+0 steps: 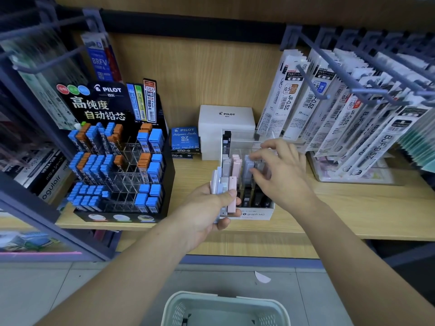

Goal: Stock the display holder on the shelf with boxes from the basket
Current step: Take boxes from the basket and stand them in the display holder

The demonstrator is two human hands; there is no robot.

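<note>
one wooden shelf [353, 208] runs the full width against a wood-grain back wall, with grey floor tiles [70, 285] below it. many hanging refill packs [329, 109] crowd the hooks over its right end. one black lead display [117, 161] with three tiers of blue and orange cases fills the front left corner. one pale green basket [223, 298] stands on the floor under the shelf's front edge; its contents cannot be made out. one white pilot box [226, 123] sits at the back edge, mid-shelf, with one blue lead box [184, 137] beside it on the left.

one display holder [256, 214] stands at the front edge in the middle, in front of the white box, with rows of slim white, pink, grey and black boxes upright in it. the left grip [207, 208] is wrapped around a handful of boxes [223, 184], white, grey and pink, too overlapped to count, touching the holder's left wall. the right grip [280, 170] hangs over the holder's middle rows, thumb and forefinger narrowed onto the top of one pale blue box [249, 164] standing inside it.
</note>
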